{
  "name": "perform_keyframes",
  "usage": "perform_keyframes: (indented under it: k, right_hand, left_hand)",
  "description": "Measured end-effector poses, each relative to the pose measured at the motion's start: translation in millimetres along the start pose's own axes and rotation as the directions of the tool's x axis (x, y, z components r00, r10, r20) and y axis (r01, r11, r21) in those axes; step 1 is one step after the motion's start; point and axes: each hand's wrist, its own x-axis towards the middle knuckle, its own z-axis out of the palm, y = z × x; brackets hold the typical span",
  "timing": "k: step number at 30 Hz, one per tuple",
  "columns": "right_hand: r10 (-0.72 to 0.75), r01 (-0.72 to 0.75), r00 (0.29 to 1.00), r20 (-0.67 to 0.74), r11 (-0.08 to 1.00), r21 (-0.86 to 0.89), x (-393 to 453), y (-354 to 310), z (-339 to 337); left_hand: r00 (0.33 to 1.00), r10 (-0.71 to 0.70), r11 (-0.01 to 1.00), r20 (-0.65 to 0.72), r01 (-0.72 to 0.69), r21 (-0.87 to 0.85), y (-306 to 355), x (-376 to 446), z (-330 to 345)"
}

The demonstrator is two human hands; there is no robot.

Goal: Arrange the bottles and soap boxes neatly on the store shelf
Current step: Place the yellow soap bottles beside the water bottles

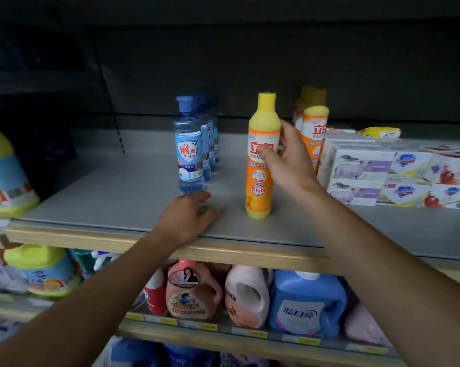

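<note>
Orange bottle (260, 165) upright on shelf (117, 197), gripped by right hand (289, 162).

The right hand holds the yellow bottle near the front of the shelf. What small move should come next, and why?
Probably slide the yellow bottle back and to the right, in front of the other yellow bottles. It stands upright alone near the shelf front edge, the right hand grips it, and its matching bottles stand farther back beside the soap boxes.

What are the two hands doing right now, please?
Left hand: open, resting on the shelf, holding nothing.
Right hand: gripping the upright yellow-capped orange bottle.
</note>
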Motion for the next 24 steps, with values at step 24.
perform_keyframes:
  k: [24]
  right_hand:
    - [0.188,-0.144,0.98,0.064,0.896,-0.421,61.5,95.1,88.7]
  left_hand:
    - [0.991,-0.132,0.911,-0.01,0.126,0.392,-97.5,44.4,-14.7]
